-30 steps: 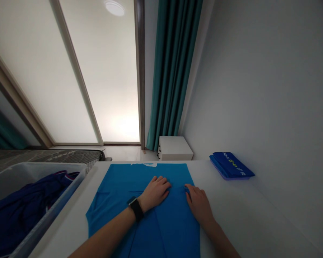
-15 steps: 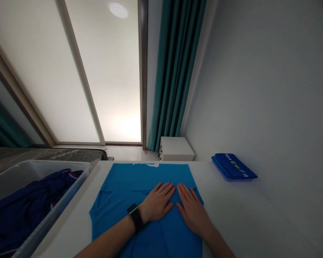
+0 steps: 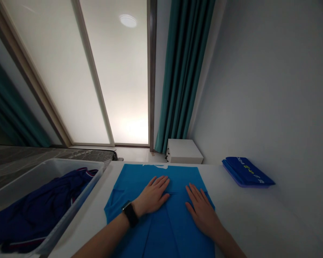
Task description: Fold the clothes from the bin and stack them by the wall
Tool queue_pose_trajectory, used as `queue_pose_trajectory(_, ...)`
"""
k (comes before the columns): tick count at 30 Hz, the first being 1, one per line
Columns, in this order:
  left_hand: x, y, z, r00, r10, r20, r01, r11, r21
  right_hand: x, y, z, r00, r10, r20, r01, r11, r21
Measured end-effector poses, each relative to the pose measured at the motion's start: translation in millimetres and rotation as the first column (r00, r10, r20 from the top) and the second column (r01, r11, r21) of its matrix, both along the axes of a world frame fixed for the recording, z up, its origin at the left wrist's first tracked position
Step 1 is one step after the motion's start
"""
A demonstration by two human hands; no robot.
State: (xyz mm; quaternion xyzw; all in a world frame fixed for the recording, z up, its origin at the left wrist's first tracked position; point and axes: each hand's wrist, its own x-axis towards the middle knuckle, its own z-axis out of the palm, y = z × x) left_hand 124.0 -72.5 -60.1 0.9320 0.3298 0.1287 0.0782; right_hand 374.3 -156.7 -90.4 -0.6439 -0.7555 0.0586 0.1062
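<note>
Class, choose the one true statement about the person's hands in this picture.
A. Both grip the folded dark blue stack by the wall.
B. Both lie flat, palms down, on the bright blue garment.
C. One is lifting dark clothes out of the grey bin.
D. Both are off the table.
B: the left hand and right hand rest open, fingers spread, on the bright blue garment spread over the white table.

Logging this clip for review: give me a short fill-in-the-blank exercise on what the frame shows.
1. Both hands lie flat on a ____ shirt spread on the table.
2. The watch sits on the ____ wrist.
3. The dark garments lie in a ____ at the left.
4. The folded stack lies beside the ____ hand.

Missing words: blue; left; bin; right
</note>
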Motion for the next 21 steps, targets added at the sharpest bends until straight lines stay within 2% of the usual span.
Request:
queue_pose_trajectory(4,-52,34,7.2,0.991,0.126,-0.040,-0.125,0.992,0.013,0,20,4.2,0.998,0.040,-0.051,-0.039,0.999,0.029)
queue_pose_trajectory(7,-86,53,4.6,0.961,0.257,-0.102,-0.258,0.966,-0.001,-4,42,5.4,0.996,0.066,-0.051,-0.066,0.998,0.008)
queue_pose_trajectory(9,-100,59,-0.4,0.940,0.314,-0.134,-0.320,0.947,-0.023,-9,57,5.0,0.997,0.060,-0.041,-0.061,0.998,-0.030)
queue_pose_trajectory(15,-111,58,-19.3,0.916,0.351,-0.195,-0.366,0.930,-0.041,-34,90,1.2,0.998,0.057,-0.008,-0.058,0.994,-0.091)
queue_pose_trajectory(21,-114,60,-32.2,0.922,0.360,-0.144,-0.365,0.931,-0.005,-39,94,-6.5,0.997,-0.075,0.036,0.079,0.991,-0.113)
